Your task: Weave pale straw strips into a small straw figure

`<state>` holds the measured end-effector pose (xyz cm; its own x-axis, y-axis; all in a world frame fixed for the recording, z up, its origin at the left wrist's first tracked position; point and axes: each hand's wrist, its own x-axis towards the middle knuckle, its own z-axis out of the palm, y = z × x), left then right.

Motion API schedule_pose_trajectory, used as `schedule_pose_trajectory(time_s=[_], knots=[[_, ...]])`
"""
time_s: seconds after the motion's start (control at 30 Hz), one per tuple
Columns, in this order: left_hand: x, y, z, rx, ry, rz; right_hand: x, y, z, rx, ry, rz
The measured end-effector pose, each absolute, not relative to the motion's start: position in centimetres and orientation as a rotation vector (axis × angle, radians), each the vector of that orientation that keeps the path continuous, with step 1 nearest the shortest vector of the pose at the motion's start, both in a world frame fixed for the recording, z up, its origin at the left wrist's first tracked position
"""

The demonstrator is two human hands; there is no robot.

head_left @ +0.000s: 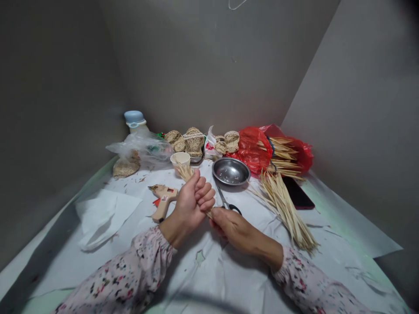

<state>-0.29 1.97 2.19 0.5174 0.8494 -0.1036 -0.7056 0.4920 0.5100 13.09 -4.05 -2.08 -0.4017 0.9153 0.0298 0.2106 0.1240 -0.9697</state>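
My left hand (pixel 193 204) is closed around a bundle of pale dried straw strips (pixel 185 172), whose upper end fans out beyond my fist. My right hand (pixel 231 227) pinches the lower end of the same bundle (pixel 209 213) between thumb and fingers. Just beyond my right hand lie black-handled scissors (pixel 225 201). A beige hot glue gun (pixel 163 200) rests to the left of my left wrist. A loose pile of straw strips (pixel 281 209) lies to the right of my right hand.
A steel bowl (pixel 231 171) and a small paper cup (pixel 180 159) stand at the back. Woven straw miniature sandals (pixel 194 141) sit behind them beside red plastic bags (pixel 252 149) holding straw. Further items are a plastic bag, a bottle, a dark phone, and crumpled white paper. Grey walls enclose the paper-covered table.
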Motion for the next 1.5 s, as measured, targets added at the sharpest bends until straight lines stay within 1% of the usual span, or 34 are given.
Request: schedule_pose_trajectory(time_s=[0.07, 0.2, 0.27, 0.3, 0.43, 0.53, 0.7, 0.83, 1.13, 1.23, 1.37, 1.5], knots=[[-0.4, 1.7, 2.7, 0.414, 0.361, 0.961, 13.0, -4.3, -1.8, -1.094, -1.645, 1.393], [-0.2, 1.3, 3.2, 0.386, 0.328, 0.969, 13.2, -4.2, -1.2, -0.992, -1.512, 1.668], [-0.1, 1.5, 3.1, 0.368, 0.318, 0.992, 13.3, -4.0, -1.3, -0.986, -1.517, 1.684], [-0.2, 1.7, 3.0, 0.36, 0.321, 1.006, 13.4, -3.9, -1.3, -1.019, -1.556, 1.618], [-0.6, 2.4, 2.8, 0.364, 0.348, 1.016, 13.4, -3.7, -1.7, -1.175, -1.836, 1.163], [-0.8, 2.3, 3.3, 0.388, 0.404, 0.993, 13.3, -3.9, -1.6, -1.206, -1.983, 0.979], [-0.6, 1.8, 3.7, 0.397, 0.456, 1.031, 13.4, -3.9, -1.4, -1.214, -2.101, 0.847], [-0.5, 2.5, 2.8, 0.339, 0.466, 1.09, 13.4, -3.9, -1.5, -1.294, -2.158, 0.731], [-0.9, 3.8, 1.6, 0.302, 0.462, 1.081, 12.8, -4.4, -0.6, -1.459, -2.329, 0.56], [-0.7, 3.7, 1.8, 0.328, 0.453, 1.123, 13.2, -4.8, 0.9, -1.523, -2.337, 0.499], [-0.3, 3.0, 2.2, 0.387, 0.439, 1.198, 15.8, -5.3, 4.4, -1.571, -2.235, 0.436], [0.0, 2.3, 1.9, 0.481, 0.44, 0.995, 20.3, -5.3, 7.1, -1.889, -2.095, 0.168]])
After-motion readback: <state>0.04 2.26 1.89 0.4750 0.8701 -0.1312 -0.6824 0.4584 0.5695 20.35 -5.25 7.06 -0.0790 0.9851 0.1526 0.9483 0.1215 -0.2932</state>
